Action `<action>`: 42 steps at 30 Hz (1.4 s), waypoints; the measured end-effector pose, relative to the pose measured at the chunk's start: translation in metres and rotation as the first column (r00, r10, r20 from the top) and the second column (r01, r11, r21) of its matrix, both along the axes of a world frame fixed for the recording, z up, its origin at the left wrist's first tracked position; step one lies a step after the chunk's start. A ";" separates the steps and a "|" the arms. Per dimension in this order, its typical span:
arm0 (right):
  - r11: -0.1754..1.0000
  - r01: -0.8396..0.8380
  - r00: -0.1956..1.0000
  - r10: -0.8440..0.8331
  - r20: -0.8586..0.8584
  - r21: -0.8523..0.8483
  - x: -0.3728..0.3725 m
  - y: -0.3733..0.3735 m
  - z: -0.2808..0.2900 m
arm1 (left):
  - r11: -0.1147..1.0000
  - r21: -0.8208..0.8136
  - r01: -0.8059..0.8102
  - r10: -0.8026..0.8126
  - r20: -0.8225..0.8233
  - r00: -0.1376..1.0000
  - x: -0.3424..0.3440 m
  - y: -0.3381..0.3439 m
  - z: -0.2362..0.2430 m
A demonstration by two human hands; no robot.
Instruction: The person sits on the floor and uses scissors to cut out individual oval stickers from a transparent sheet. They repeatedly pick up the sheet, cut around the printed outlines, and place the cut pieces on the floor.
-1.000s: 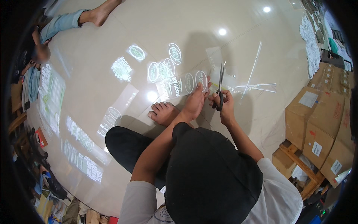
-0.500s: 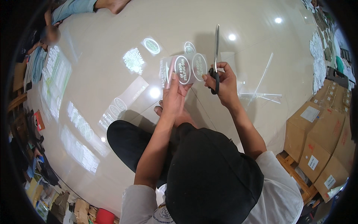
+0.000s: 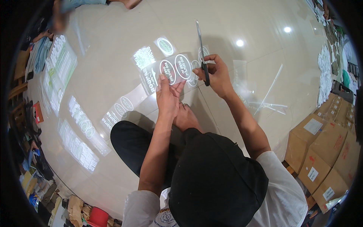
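Note:
My left hand grips a clear film sheet by its lower edge, thumb on top. White-outlined ovals and white lettering are printed on it. In my right hand is a pair of scissors with black handles, its long blades together and pointing away from me. The right fingertips are close to the sheet's right end; whether they touch it I cannot tell. Past the sheet lie a film piece with a green oval and a film piece with white lettering. Another oval piece is partly behind the scissors.
Printed film strips and stacked film sheets lie on the tiled floor to the left. Thin offcuts are scattered at right. Cardboard boxes stand farther right. Another person's leg shows at the far left.
The film sheet has shifted left and tilted in my left hand, so its printing shows more fully. My right hand and the scissors have moved left, and the blades lean farther left.

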State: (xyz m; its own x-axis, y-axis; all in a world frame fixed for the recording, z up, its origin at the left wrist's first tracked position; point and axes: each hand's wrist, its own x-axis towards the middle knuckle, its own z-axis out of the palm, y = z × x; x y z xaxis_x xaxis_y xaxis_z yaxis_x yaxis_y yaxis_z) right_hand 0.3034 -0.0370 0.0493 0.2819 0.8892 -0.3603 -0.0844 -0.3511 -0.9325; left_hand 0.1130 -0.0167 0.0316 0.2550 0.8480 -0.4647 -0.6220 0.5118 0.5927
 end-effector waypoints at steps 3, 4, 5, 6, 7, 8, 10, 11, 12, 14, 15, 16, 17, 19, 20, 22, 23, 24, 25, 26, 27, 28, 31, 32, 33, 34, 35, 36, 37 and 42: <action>0.990 0.082 0.995 -0.088 -0.046 -0.113 -0.016 -0.032 -0.021 | 0.993 -0.037 -0.113 0.115 0.038 0.993 -0.002 0.001 -0.007; 0.990 0.064 0.992 -0.077 -0.102 -0.128 -0.026 -0.047 -0.026 | 0.991 -0.025 -0.130 0.131 0.048 0.990 -0.006 0.003 -0.006; 0.988 0.052 0.986 -0.074 -0.148 -0.148 -0.034 -0.066 -0.029 | 0.990 -0.021 -0.141 0.142 0.066 0.988 -0.006 0.005 -0.006; 0.991 0.025 0.980 -0.050 -0.191 -0.131 -0.041 -0.086 -0.033 | 0.988 -0.016 -0.152 0.152 0.084 0.985 -0.006 0.007 -0.005; 0.993 0.003 0.973 -0.030 -0.229 -0.117 -0.045 -0.105 -0.035 | 0.989 -0.012 -0.147 0.148 0.091 0.985 -0.004 0.008 -0.003; 0.994 -0.005 0.966 -0.022 -0.259 -0.106 -0.051 -0.119 -0.034 | 0.990 -0.007 -0.142 0.142 0.097 0.985 -0.003 0.009 0.000; 0.997 -0.025 0.945 -0.002 -0.326 -0.078 -0.064 -0.134 -0.033 | 0.990 0.003 -0.138 0.138 0.091 0.986 -0.003 0.012 0.000; 0.995 -0.070 0.953 0.047 -0.299 -0.067 -0.067 -0.133 -0.032 | 0.991 0.004 -0.137 0.136 0.082 0.987 -0.003 0.013 -0.001; 0.992 -0.116 0.958 0.096 -0.271 -0.056 -0.071 -0.133 -0.031 | 0.991 0.005 -0.136 0.135 0.074 0.988 -0.003 0.013 -0.001; 0.974 -0.211 0.957 0.190 -0.220 -0.077 -0.071 -0.129 -0.025 | 0.991 -0.054 -0.125 0.128 0.055 0.990 -0.002 0.010 0.000; 0.978 -0.192 0.954 0.167 -0.250 -0.078 -0.072 -0.126 -0.026 | 0.989 -0.084 -0.119 0.124 0.046 0.991 -0.001 0.009 0.002; 0.982 -0.173 0.949 0.145 -0.278 -0.080 -0.074 -0.122 -0.028 | 0.989 -0.086 -0.119 0.124 0.061 0.990 0.000 0.006 0.003; 0.984 -0.156 0.943 0.124 -0.309 -0.081 -0.074 -0.117 -0.028 | 0.989 -0.086 -0.121 0.127 0.074 0.989 0.003 0.004 0.009; 0.984 -0.157 0.945 0.127 -0.300 -0.078 -0.071 -0.110 -0.024 | 0.990 -0.088 -0.113 0.121 0.092 0.988 0.003 0.003 0.012; 0.985 -0.158 0.946 0.129 -0.296 -0.075 -0.070 -0.106 -0.021 | 0.991 -0.088 -0.103 0.111 0.097 0.989 0.001 0.002 0.011; 0.981 -0.178 0.949 0.151 -0.278 -0.075 -0.068 -0.100 -0.016 | 0.993 -0.075 -0.096 0.103 0.101 0.990 -0.001 0.001 0.009; 0.980 -0.184 0.951 0.158 -0.266 -0.077 -0.067 -0.098 -0.016 | 0.993 -0.065 -0.095 0.101 0.101 0.990 -0.001 0.001 0.011; 0.979 -0.188 0.952 0.163 -0.260 -0.074 -0.066 -0.097 -0.016 | 0.994 -0.055 -0.093 0.099 0.101 0.990 0.000 0.001 0.012; 0.979 -0.192 0.952 0.168 -0.254 -0.070 -0.065 -0.097 -0.016 | 0.994 -0.058 -0.095 0.101 0.113 0.988 0.000 0.000 0.014; 0.978 -0.196 0.953 0.174 -0.249 -0.066 -0.065 -0.096 -0.016 | 0.993 -0.060 -0.097 0.104 0.124 0.987 -0.001 0.000 0.016; 0.979 -0.193 0.952 0.171 -0.255 -0.060 -0.065 -0.095 -0.015 | 0.993 -0.063 -0.099 0.107 0.134 0.985 -0.001 0.000 0.017; 0.980 -0.189 0.951 0.168 -0.261 -0.055 -0.066 -0.094 -0.013 | 0.993 -0.061 -0.102 0.109 0.137 0.985 0.000 0.000 0.018; 0.979 -0.192 0.952 0.171 -0.255 -0.061 -0.067 -0.093 -0.013 | 0.993 -0.048 -0.107 0.112 0.144 0.983 0.001 0.000 0.021; 0.978 -0.195 0.953 0.173 -0.247 -0.067 -0.066 -0.093 -0.013 | 0.994 -0.041 -0.105 0.110 0.149 0.983 0.002 0.000 0.021; 0.980 -0.193 0.955 0.175 -0.240 -0.052 -0.066 -0.093 -0.015 | 0.994 -0.033 -0.103 0.107 0.153 0.982 0.002 0.000 0.021; 0.981 -0.191 0.957 0.177 -0.232 -0.038 -0.065 -0.094 -0.019 | 0.994 -0.038 -0.103 0.108 0.156 0.982 0.002 0.000 0.021; 0.982 -0.190 0.958 0.180 -0.225 -0.022 -0.066 -0.093 -0.019 | 0.994 -0.042 -0.103 0.109 0.157 0.982 0.002 0.000 0.021; 0.982 -0.187 0.959 0.177 -0.223 -0.025 -0.066 -0.092 -0.018 | 0.994 -0.046 -0.104 0.110 0.158 0.981 0.002 0.000 0.021; 0.982 -0.184 0.960 0.173 -0.220 -0.029 -0.066 -0.092 -0.017 | 0.993 -0.046 -0.108 0.114 0.161 0.980 0.002 0.000 0.021; 0.983 -0.178 0.956 0.161 -0.243 -0.047 -0.067 -0.090 -0.011 | 0.991 -0.061 -0.120 0.129 0.162 0.978 0.003 0.001 0.022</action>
State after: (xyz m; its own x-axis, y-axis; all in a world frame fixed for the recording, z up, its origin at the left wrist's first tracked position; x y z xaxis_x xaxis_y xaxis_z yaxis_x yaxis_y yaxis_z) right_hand 0.2368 -0.1271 0.0385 0.0283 0.8879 -0.4592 -0.2342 -0.4407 -0.8666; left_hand 0.1165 -0.0160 0.0539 0.2255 0.8545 -0.4679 -0.7700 0.4506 0.4518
